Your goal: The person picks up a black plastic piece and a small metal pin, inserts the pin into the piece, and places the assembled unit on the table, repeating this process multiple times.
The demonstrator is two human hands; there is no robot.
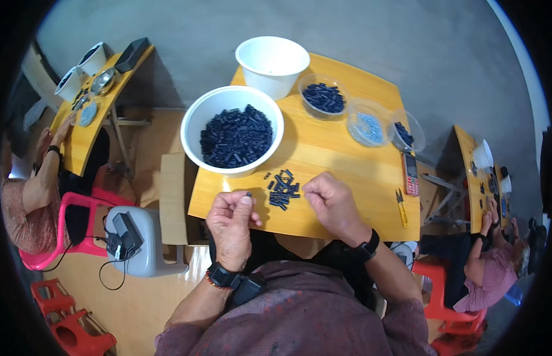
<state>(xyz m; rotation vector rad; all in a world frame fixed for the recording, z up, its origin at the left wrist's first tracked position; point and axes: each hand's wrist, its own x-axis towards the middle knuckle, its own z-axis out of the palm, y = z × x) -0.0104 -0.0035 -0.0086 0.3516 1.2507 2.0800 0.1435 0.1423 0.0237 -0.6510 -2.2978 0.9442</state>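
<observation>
My left hand (pixel 231 228) is closed near the front edge of the wooden table, a small black piece (pixel 249 194) pinched between thumb and forefinger. To its right, my right hand (pixel 334 204) is also closed, with the fingers curled together; whatever they may hold is hidden. Between the two hands lies a loose pile of short black strip-like pieces (pixel 283 193) on the tabletop. Just beyond my left hand stands a large white tub (pixel 193 142) heaped with similar dark pieces (pixel 237 137).
Behind the tub is another white tub (pixel 270 56). Clear bowls hold black pieces (pixel 324 98), small silvery-blue parts (pixel 369 127) and more dark pieces (pixel 403 135). A red phone (pixel 411 176) and yellow-handled snips (pixel 402 210) lie at right. People sit at tables on both sides.
</observation>
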